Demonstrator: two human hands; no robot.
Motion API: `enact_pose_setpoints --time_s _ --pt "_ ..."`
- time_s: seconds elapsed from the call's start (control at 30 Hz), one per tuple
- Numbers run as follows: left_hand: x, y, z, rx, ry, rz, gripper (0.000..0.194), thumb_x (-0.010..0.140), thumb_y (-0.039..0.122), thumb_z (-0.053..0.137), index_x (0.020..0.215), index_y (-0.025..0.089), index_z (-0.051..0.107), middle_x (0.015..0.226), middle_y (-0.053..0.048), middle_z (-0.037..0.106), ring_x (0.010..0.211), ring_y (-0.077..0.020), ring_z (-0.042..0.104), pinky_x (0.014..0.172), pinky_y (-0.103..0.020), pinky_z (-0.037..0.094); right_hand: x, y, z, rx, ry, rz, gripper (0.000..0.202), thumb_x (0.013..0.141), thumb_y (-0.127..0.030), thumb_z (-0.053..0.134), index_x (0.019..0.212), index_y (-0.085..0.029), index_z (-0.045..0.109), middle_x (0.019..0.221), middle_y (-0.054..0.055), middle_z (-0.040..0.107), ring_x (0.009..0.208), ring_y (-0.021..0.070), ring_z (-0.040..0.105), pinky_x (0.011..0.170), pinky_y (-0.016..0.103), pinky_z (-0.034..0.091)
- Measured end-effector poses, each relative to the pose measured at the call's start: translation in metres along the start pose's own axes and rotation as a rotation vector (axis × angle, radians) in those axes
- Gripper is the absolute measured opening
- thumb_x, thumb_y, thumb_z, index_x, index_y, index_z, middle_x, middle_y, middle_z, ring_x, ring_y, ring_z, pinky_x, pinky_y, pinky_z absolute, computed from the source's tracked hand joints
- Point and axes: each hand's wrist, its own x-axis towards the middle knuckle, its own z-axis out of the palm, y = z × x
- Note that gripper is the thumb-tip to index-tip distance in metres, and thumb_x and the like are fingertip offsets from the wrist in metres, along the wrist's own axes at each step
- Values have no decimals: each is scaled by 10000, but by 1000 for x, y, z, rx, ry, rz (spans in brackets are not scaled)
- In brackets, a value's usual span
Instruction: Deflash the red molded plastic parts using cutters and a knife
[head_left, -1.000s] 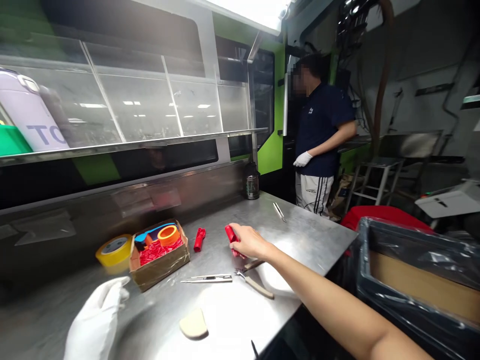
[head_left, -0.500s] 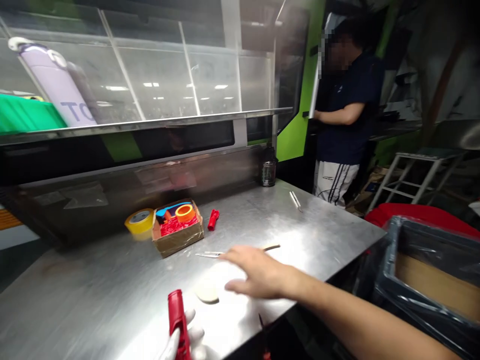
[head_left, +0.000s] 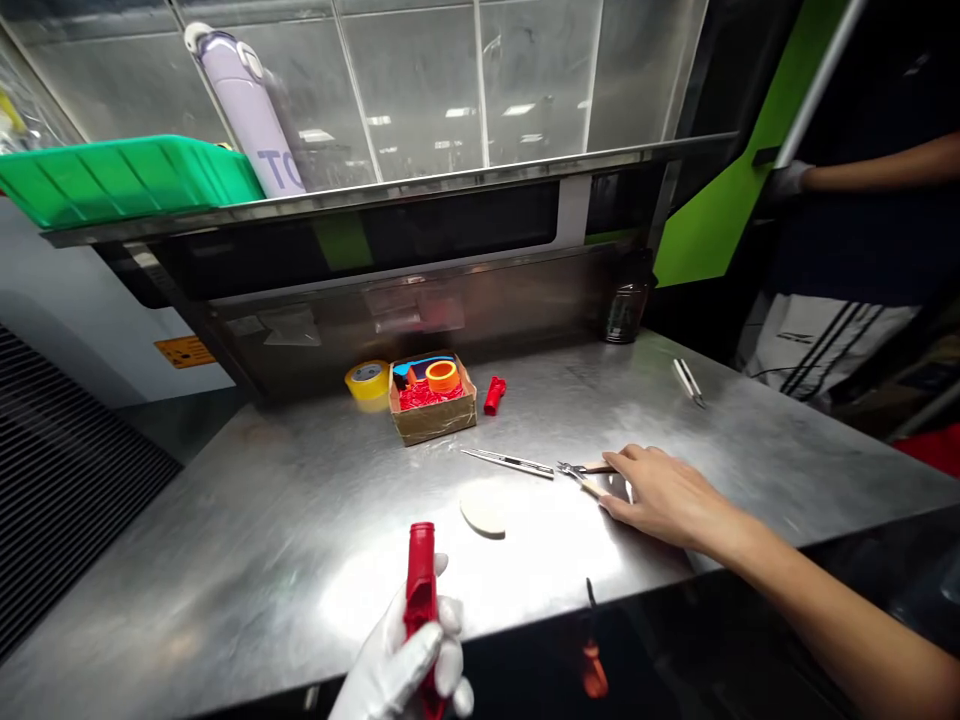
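Red part (head_left: pixel 421 590) in gloved left hand (head_left: pixel 409 670) above steel worktable (head_left: pixel 225 530), glass-fronted shelf (head_left: pixel 420 185) behind.

Overhead light, bright. Strong glare patch on steel table (head_left: pixel 225 520) near front edge, center. Ceiling lamps reflected in glass panels (head_left: pixel 465 80) above. Right side and far-right corner dim. Wide-angle bend at frame edges. Slight softness at gloved left hand (head_left: pixel 409 665).

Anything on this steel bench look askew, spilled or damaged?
Nothing spilled or visibly damaged. One oddity: a thin dark tool lies at the table's front edge and seems to overhang it. Only the left hand is gloved; the right hand is bare.
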Motion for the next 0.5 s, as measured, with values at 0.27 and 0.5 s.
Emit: enact_pose_setpoints --time_s 0.27,0.5 --pt "1 -7 -1 76 15 74 136 852 262 537 888 162 623 850 -55 538 584 -113 401 554 -291 405 -28 -25 -28 357 -6 -148 406 929 -476 359 1150 -228 592 1023 77 604 905 229 561 750 322 427" --pt "-3 -9 3 27 133 48 124 837 288 553 867 183 610 862 -56 561 643 -150 466 622 -359 481 -60 -69 -42 520 -253 -460 234 910 -365 476 1045 -260 636 942 10 634 827 174 573 705 260 439"
